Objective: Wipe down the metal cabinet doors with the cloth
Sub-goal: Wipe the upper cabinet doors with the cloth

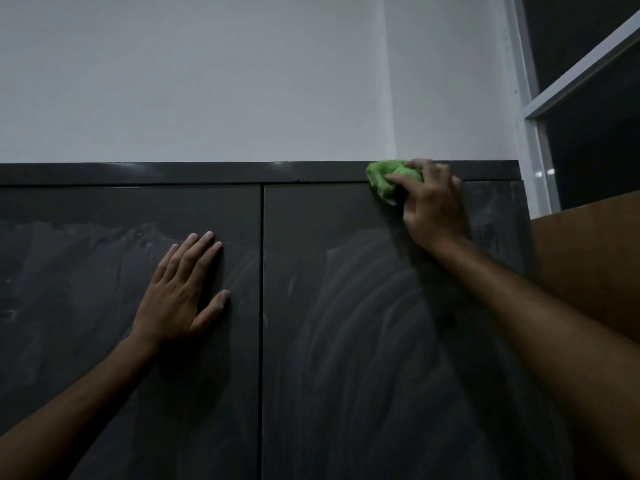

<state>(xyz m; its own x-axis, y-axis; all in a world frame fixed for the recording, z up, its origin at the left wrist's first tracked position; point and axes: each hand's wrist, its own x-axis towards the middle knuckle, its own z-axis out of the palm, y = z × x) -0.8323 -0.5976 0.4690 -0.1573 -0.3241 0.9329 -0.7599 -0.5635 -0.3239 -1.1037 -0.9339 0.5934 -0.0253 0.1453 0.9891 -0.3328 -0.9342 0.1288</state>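
Right hand, in the upper right of the frame, has its fingers closed around a bunched green cloth and presses it against the top edge of the right cabinet door, where the door meets the dark top rail of the cabinet. Most of the cloth sticks out to the left of the hand, so the wiping part leads toward the centre of the frame. Left hand lies flat and spread open on the left cabinet door, holding nothing, close to the vertical gap between the two doors; it seems to steady the door or the body. Both doors show pale, curved streaks in their lower and middle parts, while the band along the top looks darker and more even. The long axis of the unwiped strip appears to run horizontally along the top edge, to the left of the cloth, so I judge the coming stroke should go leftward along this edge, and the right hand is the nearer one for it. Above the cabinet is a plain light wall.
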